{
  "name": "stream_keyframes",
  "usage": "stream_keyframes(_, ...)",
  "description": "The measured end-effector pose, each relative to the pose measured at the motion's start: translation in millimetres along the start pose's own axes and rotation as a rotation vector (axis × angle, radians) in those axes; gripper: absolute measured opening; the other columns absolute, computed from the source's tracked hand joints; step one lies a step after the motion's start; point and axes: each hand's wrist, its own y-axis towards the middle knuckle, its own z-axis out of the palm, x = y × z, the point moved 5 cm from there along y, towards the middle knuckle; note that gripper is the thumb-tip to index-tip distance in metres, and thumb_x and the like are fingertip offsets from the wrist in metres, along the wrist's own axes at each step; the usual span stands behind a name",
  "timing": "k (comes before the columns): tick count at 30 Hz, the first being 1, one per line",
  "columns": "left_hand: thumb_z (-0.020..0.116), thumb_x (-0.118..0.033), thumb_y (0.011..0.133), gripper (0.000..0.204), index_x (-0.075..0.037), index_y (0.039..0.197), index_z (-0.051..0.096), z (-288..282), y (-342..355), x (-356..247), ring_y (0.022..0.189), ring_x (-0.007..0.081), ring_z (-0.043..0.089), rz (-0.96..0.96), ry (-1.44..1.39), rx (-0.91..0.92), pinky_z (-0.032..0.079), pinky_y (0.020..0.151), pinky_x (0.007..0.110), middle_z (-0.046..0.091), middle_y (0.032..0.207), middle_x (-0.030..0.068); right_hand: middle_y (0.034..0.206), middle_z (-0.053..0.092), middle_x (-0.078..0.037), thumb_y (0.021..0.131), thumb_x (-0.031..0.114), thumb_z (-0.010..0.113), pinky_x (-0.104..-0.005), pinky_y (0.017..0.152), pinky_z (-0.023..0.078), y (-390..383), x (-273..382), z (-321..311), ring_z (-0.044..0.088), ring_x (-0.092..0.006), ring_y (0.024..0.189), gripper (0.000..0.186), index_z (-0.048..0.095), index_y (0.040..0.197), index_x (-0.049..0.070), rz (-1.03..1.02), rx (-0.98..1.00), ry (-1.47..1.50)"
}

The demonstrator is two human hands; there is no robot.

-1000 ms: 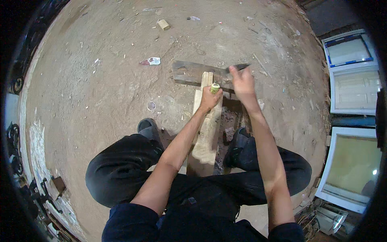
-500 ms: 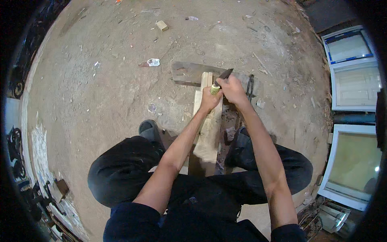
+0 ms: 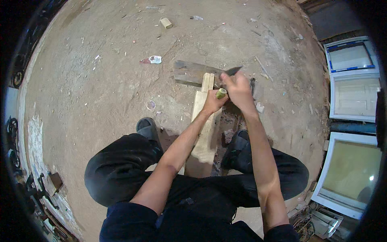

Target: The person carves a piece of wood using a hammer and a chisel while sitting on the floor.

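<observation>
1. We find the pale timber point(image 3: 206, 135) in the centre of the frame, running lengthwise between the left shoe point(image 3: 147, 128) and the right shoe point(image 3: 238, 146); its narrower far end overlaps the grey plank point(image 3: 188, 74).
2. Our left hand point(image 3: 212, 102) is curled tight around the green handle point(image 3: 221, 93), just above the timber. The handle's round top shows past the thumb side; whatever is below the fist is hidden from us.
3. Our right hand point(image 3: 240, 92) is closed on the dark pointed tool point(image 3: 233, 71), right of centre and very near the left hand. Blur keeps us from telling exactly what the tool is.
4. The main hazard, we judge, is that closeness: should the dark tool glance off the small handle top, the left thumb and knuckles are right beside it.
5. If our left grip loosens or tilts, the handle could skid sideways and mar the timber.
6. We see no clamp on the timber, so a hard sideways push might roll or shift it, taking both hands off line.
7. Our shoes flank the wood closely, so anything dropped could land on a foot.
8. A dark tool point(image 3: 252, 85), partly hidden beside the right hand, could snag a wide swing.
</observation>
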Motion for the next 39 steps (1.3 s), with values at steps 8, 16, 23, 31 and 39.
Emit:
stream_keyframes(8, 0.067, -0.010, 0.081, 0.017, 0.001, 0.071, 0.061, 1, -2, -3, 0.055, 0.0084, 0.050, -0.126, 0.072, -0.005, 0.042, 0.051, 0.030, 0.059, 0.060, 0.0028, 0.090, 0.065, -0.024, 0.089, 0.033, 0.060, -0.0420, 0.077, 0.048, -7, 2, -19, 0.064, -0.0362, 0.089, 0.039, 0.061, 0.094, -0.006, 0.279, 0.124, -0.044)
stream_keyframes(16, 0.065, -0.008, 0.080, 0.017, 0.000, 0.067, 0.058, -5, 2, 16, 0.055, 0.0106, 0.050, -0.093, 0.029, -0.017, 0.043, 0.053, 0.033, 0.056, 0.058, 0.0027, 0.069, 0.061, -0.016, 0.090, 0.036, 0.059, -0.0393, 0.063, 0.046, -2, -16, -10, 0.059, -0.0277, 0.065, 0.043, 0.059, 0.076, -0.005, 0.228, 0.027, 0.039)
stream_keyframes(23, 0.066, -0.008, 0.079, 0.016, -0.002, 0.067, 0.059, 5, 3, -11, 0.054, 0.0090, 0.050, -0.205, -0.151, -0.036, 0.042, 0.050, 0.030, 0.057, 0.059, 0.0019, 0.060, 0.052, -0.017, 0.090, 0.036, 0.060, -0.0395, 0.055, 0.043, -16, -78, 7, 0.053, -0.0239, 0.055, 0.045, 0.060, 0.082, -0.008, 0.148, 0.171, -0.222)
stream_keyframes(31, 0.063, -0.008, 0.078, 0.019, -0.002, 0.062, 0.054, 3, 4, 13, 0.052, 0.0078, 0.045, -0.110, -0.049, -0.038, 0.038, 0.048, 0.031, 0.051, 0.056, -0.0014, 0.060, 0.041, 0.001, 0.098, 0.053, 0.035, -0.0286, 0.040, 0.032, -2, 16, -38, 0.038, -0.0109, 0.042, 0.057, 0.054, 0.116, 0.003, 0.222, 0.054, 0.735)
stream_keyframes(39, 0.064, -0.008, 0.079, 0.020, -0.003, 0.063, 0.055, 7, 6, 37, 0.052, 0.0081, 0.047, -0.094, -0.228, -0.026, 0.038, 0.048, 0.029, 0.054, 0.057, -0.0010, 0.062, 0.036, -0.002, 0.093, 0.061, 0.014, -0.0254, 0.036, 0.023, -23, 10, -14, 0.028, -0.0110, 0.039, 0.072, 0.050, 0.117, 0.004, 0.498, 0.340, 1.279)
